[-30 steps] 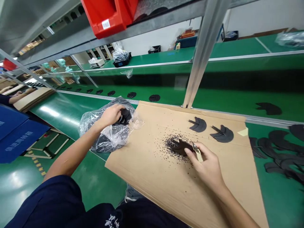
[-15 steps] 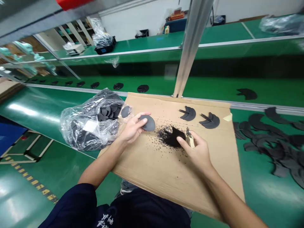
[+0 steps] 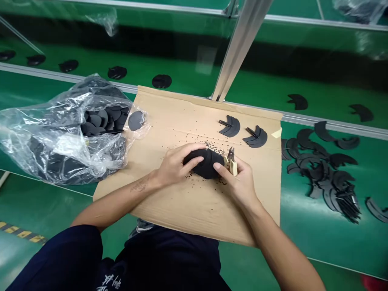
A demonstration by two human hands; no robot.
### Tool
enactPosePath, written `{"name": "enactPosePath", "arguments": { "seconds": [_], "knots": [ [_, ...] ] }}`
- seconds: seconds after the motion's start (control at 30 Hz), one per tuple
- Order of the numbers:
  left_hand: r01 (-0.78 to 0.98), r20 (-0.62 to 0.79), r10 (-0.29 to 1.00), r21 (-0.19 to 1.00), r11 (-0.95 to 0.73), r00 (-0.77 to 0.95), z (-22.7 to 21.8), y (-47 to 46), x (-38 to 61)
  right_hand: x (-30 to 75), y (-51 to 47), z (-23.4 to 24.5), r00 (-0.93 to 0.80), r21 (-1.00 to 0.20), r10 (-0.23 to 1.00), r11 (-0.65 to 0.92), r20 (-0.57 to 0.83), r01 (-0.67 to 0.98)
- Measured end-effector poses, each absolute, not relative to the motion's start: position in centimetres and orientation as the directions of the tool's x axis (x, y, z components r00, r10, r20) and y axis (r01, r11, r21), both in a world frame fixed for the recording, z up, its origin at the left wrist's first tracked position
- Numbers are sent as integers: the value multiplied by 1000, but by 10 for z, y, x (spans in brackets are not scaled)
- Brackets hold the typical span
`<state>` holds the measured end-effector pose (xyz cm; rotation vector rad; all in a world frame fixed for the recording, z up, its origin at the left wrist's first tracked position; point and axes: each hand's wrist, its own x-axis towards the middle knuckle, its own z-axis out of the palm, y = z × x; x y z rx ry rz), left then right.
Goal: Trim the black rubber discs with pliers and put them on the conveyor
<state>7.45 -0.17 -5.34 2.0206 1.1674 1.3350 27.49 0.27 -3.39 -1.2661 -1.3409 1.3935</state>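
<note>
Near the middle of the frame, the left hand point(image 3: 173, 165) pinches a black disc point(image 3: 194, 156), its thumb laid over the top and its fingers curled along the far edge. The right hand point(image 3: 245, 184) has its thumb pressed on the right end of a black part point(image 3: 212, 165) and also grips cutters point(image 3: 233, 166) with pale handles, their tips pointing up the frame; its other fingers are mostly hidden, so how they sit underneath cannot be told. Disc and part meet between the two hands, above the cardboard point(image 3: 169, 204), where black crumbs point(image 3: 212, 144) lie scattered around them. Whether the cutters' tips are together is too small to tell. At the upper right of the cardboard lie two black fans point(image 3: 230, 126), side by side, each with thin prongs pointing left, and a pale scrap point(image 3: 277, 133) sits at the right edge. At left, a clear bag point(image 3: 72, 155) lies with its mouth toward the cardboard, black discs point(image 3: 104, 118) showing inside and a loose disc point(image 3: 136, 120) just beside the mouth. At right, on the green table point(image 3: 309, 238), is a pile point(image 3: 321, 169) of curved black pieces. A row of dark pieces point(image 3: 161, 81) lies on the green strip across the upper left, left of a metal post point(image 3: 239, 48).
</note>
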Motion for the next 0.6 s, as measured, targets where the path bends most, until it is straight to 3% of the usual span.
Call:
{"name": "enactPosePath", "arguments": {
  "seconds": [0.33,0.6],
  "knots": [
    [368,558,813,729,-577,168,-56,2,76,272,0,-36,-177,-978,982,-29,-66,207],
    [481,370,910,773,-414,190,-64,-6,83,268,-4,-37,-114,-974,992,-22,-50,227]
  ]
}}
